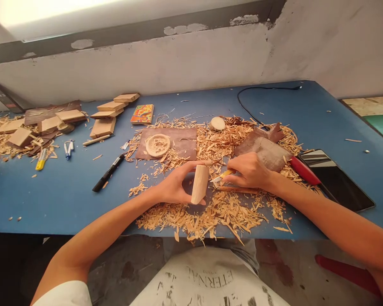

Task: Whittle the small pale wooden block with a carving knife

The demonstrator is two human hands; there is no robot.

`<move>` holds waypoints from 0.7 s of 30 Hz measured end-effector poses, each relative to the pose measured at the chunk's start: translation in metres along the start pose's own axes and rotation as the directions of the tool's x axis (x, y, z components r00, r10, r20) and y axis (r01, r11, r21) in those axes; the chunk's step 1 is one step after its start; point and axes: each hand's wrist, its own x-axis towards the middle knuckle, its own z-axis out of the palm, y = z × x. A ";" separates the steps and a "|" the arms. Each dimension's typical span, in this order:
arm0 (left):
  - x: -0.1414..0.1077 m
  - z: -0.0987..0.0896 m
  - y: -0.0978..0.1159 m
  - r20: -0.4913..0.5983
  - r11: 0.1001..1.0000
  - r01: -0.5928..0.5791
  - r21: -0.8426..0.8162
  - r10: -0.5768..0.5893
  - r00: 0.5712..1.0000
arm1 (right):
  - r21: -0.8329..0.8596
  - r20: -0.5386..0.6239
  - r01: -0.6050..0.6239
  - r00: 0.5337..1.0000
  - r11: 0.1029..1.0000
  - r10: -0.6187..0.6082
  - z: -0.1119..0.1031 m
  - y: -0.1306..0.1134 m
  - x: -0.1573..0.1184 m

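Observation:
My left hand [175, 182] grips a pale wooden block [200, 183] by its two ends, thumb and fingers at top and bottom, holding it nearly upright. Closed around a yellow-handled craft knife [225, 174], my right hand [249, 171] is just right of the block. The knife's blade points left toward the block, with a small gap between them. Curled wood shavings [232, 212] lie beneath and around both hands. Behind the left hand, a round carved wooden piece [158, 145] rests on a brown sheet of sandpaper [187, 142].
A black marker [108, 173], a yellow cutter [41, 160] and blue-white pens [69, 149] lie to the left. Wooden blocks [104, 127] and a colourful box [142, 114] stand farther back. At right are a phone [336, 178], a red handle [304, 171] and a black cable [242, 104].

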 end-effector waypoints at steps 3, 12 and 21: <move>0.001 -0.002 0.003 -0.009 0.999 0.040 0.022 -0.040 0.999 | -0.007 0.008 0.002 1.000 1.000 -0.002 -0.001 0.000 0.000; 0.002 -0.003 0.001 -0.143 0.949 0.160 -0.273 -0.204 0.968 | -0.036 0.076 0.007 0.997 0.999 -0.005 0.002 0.002 -0.002; 0.005 -0.008 -0.007 -0.079 0.611 0.175 -0.772 -0.366 0.927 | -0.040 0.091 0.024 0.996 0.999 -0.020 0.001 0.002 -0.002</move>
